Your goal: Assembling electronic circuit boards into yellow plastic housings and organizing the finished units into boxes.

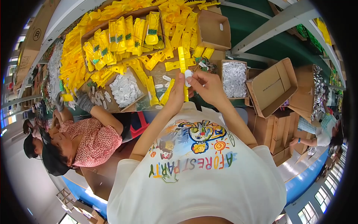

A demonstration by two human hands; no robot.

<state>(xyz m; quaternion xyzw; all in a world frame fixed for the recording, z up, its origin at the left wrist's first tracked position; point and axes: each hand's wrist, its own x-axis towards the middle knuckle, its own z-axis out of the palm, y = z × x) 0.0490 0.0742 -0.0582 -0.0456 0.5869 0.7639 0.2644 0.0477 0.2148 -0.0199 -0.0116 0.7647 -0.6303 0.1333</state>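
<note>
Smooth plastic strip [181, 56] (rather glossy)

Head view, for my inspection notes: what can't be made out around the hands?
Head view:
Yellow strip: partly hidden by the white piece, left hand and right hand.
Piled white pieces: lower ones hidden by those on top.
Yellow thing by the grey gloves: too small for detail.

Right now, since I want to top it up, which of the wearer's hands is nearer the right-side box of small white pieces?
Right. The right hand is just left of that box; the left hand is farther left, beyond the right.
</note>
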